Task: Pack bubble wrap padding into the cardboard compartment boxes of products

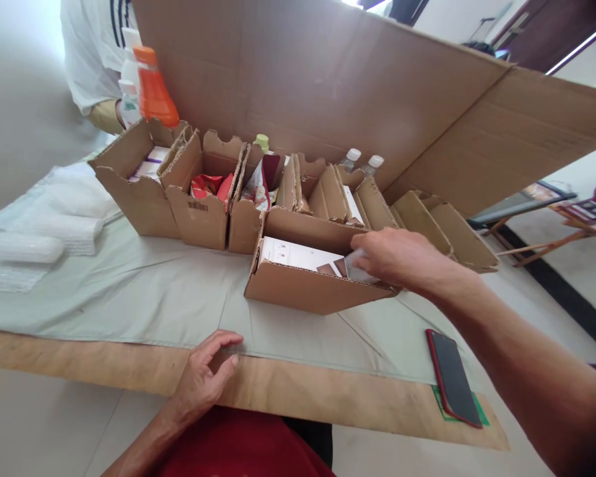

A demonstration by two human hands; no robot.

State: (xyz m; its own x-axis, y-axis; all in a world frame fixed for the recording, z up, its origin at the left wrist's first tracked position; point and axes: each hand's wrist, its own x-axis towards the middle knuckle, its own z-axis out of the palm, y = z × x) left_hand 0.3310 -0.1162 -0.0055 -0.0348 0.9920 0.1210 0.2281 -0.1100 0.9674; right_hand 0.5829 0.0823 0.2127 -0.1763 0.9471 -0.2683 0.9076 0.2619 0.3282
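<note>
In the front box, my right hand pinches clear plastic, probably to settle then release it; my left hand, empty, curls loosely before the box.

Open room runs along the surface between the plastic wrapping at left and the front carton. Beyond, the row of cardboard boxes bars the far side, backed by a tall cardboard panel. Inside the carton, a white box takes the left part; the right grip blocks the right end, its forearm crossing the right side.
</note>
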